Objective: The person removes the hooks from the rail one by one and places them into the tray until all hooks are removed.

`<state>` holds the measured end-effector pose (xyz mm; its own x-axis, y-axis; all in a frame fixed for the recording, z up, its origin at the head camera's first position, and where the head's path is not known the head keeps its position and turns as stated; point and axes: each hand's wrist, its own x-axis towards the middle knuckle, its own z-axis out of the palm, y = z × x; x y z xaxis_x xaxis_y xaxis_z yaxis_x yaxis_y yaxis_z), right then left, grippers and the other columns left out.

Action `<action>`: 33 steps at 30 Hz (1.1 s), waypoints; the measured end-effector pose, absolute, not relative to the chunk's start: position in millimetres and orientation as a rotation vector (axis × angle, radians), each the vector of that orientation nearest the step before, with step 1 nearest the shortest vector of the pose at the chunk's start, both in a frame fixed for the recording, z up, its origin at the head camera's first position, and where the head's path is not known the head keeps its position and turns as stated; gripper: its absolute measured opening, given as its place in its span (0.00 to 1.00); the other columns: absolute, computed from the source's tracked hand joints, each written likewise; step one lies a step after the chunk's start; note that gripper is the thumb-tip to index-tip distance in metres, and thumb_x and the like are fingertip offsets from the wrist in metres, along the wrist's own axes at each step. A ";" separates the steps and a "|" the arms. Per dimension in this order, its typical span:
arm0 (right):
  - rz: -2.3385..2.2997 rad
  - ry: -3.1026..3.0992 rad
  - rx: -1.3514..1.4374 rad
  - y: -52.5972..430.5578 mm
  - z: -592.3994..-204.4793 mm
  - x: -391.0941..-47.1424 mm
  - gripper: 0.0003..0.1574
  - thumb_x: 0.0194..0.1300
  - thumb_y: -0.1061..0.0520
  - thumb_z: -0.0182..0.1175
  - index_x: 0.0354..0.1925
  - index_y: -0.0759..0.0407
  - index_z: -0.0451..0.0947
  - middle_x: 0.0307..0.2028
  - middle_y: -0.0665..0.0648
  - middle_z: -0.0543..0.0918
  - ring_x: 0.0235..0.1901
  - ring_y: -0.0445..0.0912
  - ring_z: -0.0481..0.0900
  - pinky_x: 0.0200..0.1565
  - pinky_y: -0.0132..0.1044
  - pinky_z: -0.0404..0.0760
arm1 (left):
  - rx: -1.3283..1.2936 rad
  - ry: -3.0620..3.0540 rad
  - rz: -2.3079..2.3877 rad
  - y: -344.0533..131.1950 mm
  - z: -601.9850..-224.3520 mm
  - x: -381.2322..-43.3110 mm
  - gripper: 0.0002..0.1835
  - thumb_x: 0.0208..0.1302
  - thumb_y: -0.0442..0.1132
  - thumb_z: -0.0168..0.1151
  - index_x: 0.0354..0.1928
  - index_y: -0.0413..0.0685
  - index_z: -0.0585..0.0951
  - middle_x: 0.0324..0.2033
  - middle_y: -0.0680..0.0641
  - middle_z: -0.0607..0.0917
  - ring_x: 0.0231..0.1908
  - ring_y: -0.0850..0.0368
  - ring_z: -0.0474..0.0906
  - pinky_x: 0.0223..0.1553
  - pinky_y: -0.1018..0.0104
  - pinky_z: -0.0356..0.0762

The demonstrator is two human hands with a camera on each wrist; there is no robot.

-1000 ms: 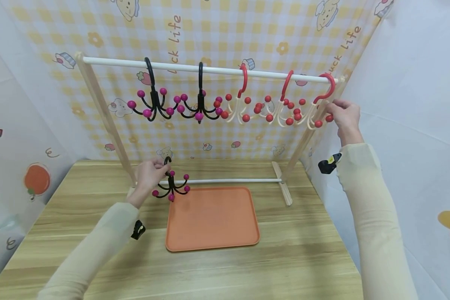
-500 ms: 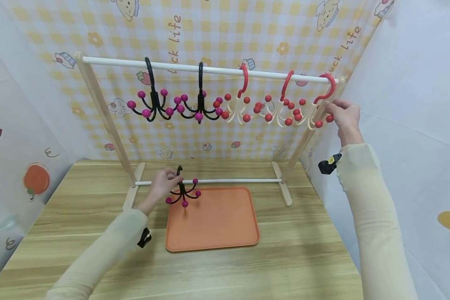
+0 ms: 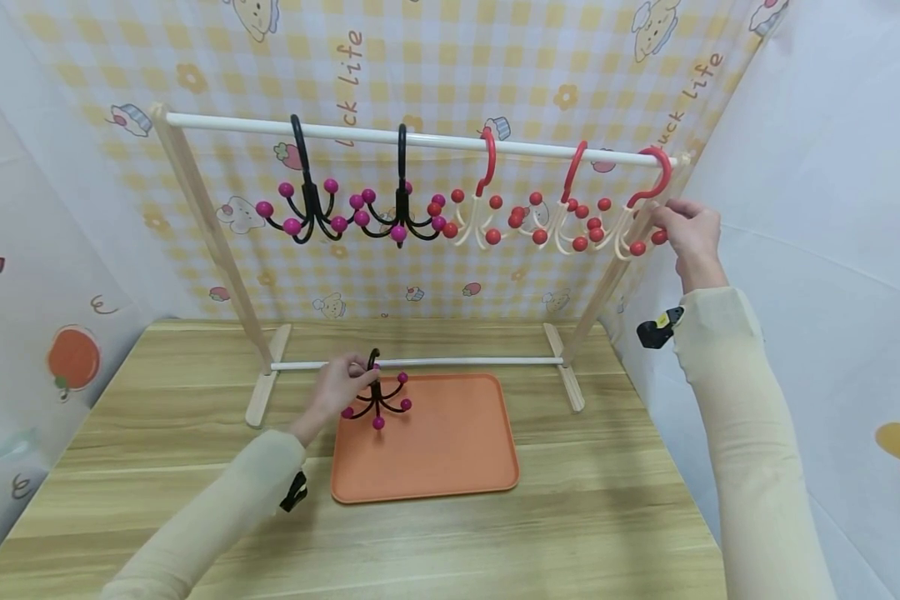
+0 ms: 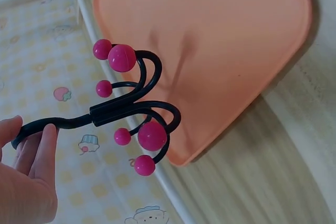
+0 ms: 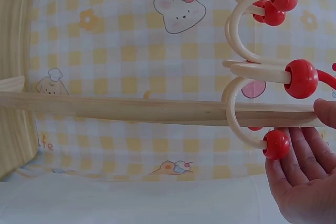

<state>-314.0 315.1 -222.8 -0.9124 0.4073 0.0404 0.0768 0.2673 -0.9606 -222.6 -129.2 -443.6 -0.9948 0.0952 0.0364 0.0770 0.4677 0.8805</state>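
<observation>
My left hand (image 3: 337, 385) pinches the hook neck of a black multi-arm hook hanger (image 4: 113, 109) with magenta ball tips. It hangs over the back left part of the orange tray (image 3: 442, 450), casting a shadow there in the left wrist view. Up at the right end of the rack, my right hand (image 3: 692, 235) grips the wooden post (image 5: 157, 111) between thumb and fingers. Right beside those fingers is a cream hanger (image 5: 236, 95) with red balls and a red hook (image 3: 662, 171); one red ball (image 5: 276, 144) overlaps the fingers in the right wrist view.
The rack's white top rod (image 3: 442, 142) carries two black hangers, one (image 3: 309, 200) at left and another (image 3: 401, 204) beside it. Two more red-hooked hangers, one (image 3: 487, 171) and another (image 3: 572, 179), hang further right. A lower white rod (image 3: 472, 362) runs behind the tray on the wooden table (image 3: 570, 517).
My left hand has carried the black hanger right and downward, from the tray's left edge to above its back left part. The right hand has stayed on the post.
</observation>
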 end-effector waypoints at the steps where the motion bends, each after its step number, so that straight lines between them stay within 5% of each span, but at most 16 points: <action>1: 1.688 -2.263 -0.448 315.5 -223.1 -314.7 0.35 0.52 0.41 0.60 0.56 0.52 0.70 0.44 0.50 0.77 0.37 0.39 0.73 0.60 0.51 0.42 | 0.164 2.677 1.607 -128.8 -444.7 -221.8 0.08 0.58 0.38 0.59 0.32 0.38 0.74 0.32 0.38 0.82 0.36 0.44 0.78 0.31 0.60 0.74; 10: 1.687 -2.244 -0.454 334.7 -234.8 -335.6 0.29 0.48 0.41 0.64 0.49 0.48 0.76 0.40 0.49 0.80 0.35 0.41 0.75 0.58 0.57 0.41 | 0.161 2.716 1.589 -125.6 -452.4 -215.5 0.07 0.57 0.36 0.60 0.30 0.39 0.75 0.30 0.40 0.83 0.34 0.48 0.79 0.32 0.61 0.75; 19: 1.704 -2.262 -0.433 314.6 -221.3 -312.7 0.34 0.52 0.42 0.60 0.56 0.53 0.70 0.42 0.49 0.77 0.35 0.39 0.73 0.60 0.50 0.43 | 0.213 2.718 1.638 -127.2 -459.7 -214.7 0.05 0.56 0.33 0.60 0.30 0.38 0.75 0.30 0.42 0.83 0.33 0.49 0.80 0.30 0.61 0.76; 33: 1.684 -2.275 -0.438 312.7 -220.5 -310.4 0.35 0.53 0.41 0.59 0.57 0.53 0.69 0.43 0.50 0.76 0.37 0.39 0.72 0.59 0.52 0.43 | 0.258 2.806 1.522 -132.7 -455.9 -215.4 0.09 0.55 0.38 0.62 0.32 0.38 0.76 0.31 0.41 0.82 0.34 0.48 0.79 0.32 0.60 0.76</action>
